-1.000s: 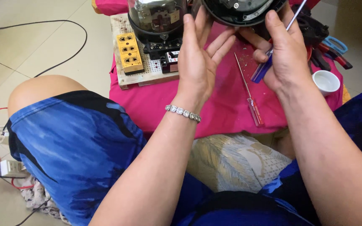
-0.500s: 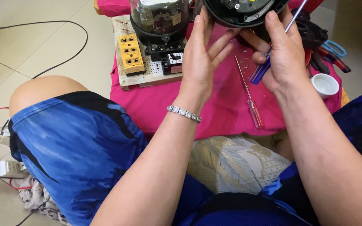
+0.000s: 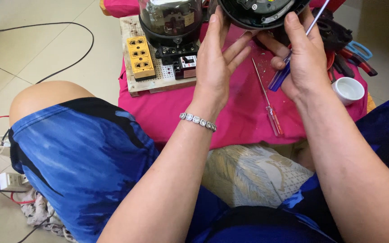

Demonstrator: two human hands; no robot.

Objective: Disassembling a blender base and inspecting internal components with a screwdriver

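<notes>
Head view: your left hand point(image 3: 217, 63) presses flat, fingers spread, against the round black housing point(image 3: 260, 11) at the top edge above the pink cloth point(image 3: 230, 117), while your right hand point(image 3: 302, 58) grips its other side, pinching a blue-handled screwdriver point(image 3: 289, 63).

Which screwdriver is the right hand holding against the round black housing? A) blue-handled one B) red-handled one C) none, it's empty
A: the right hand grips the blue-handled screwdriver beside the round black housing; the red-handled screwdriver lies loose on the pink cloth.
</notes>
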